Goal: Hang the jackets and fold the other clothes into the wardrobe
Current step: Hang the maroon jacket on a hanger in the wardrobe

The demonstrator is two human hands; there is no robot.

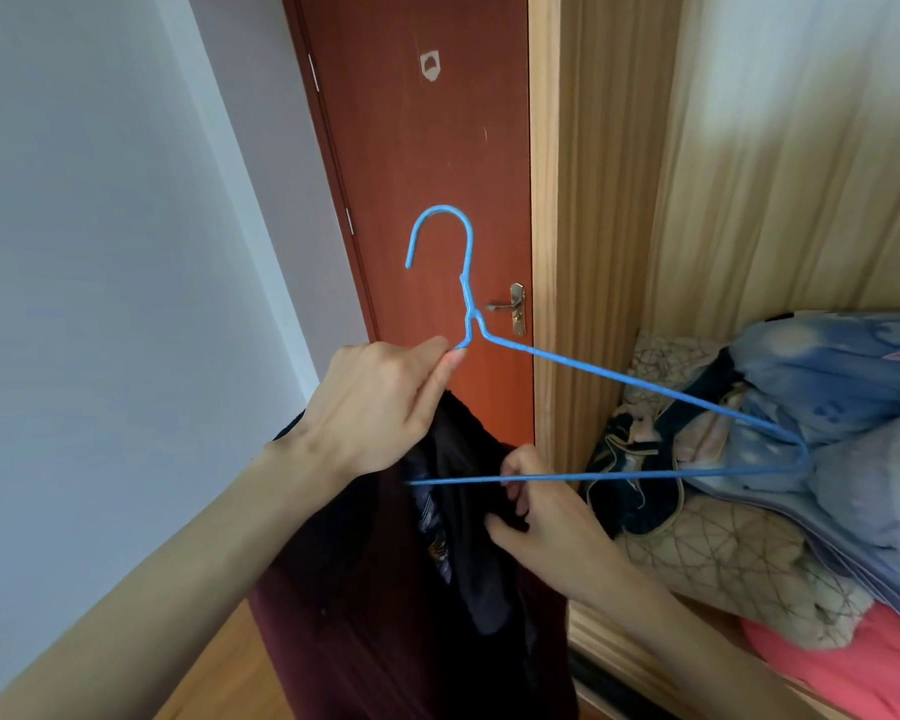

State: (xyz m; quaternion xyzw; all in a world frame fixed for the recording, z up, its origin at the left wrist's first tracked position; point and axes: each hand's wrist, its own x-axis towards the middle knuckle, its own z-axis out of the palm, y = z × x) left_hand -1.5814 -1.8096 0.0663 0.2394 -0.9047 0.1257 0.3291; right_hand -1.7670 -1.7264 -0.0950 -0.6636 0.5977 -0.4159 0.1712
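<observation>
Head cam view, looking down over both forearms, which come in from the bottom edge. Left hand (380,402), centre-left of the frame, is pinched shut on the blue wire hanger (619,379) right at the bottom of its neck, thumb and fingertips closed around the wire. The hook points up in front of the red-brown door (417,163), and the hanger's right shoulder reaches over to the middle right, in front of the bedding. Its left shoulder is hidden behind the left hand, so only the bottom bar shows there.

Right hand (536,511), lower centre, is curled closed on a fold of the dark jacket (385,589), just under the bottom bar. The fingertips are buried in the fabric. The jacket hangs below both hands and runs off the bottom edge; it's so dark I can barely make out its shape, just a bit of patterned lining near the middle.

Right side of the frame: the open wardrobe (583,252) with a pile of quilts (827,387) on its shelf, cut off by the right edge.
</observation>
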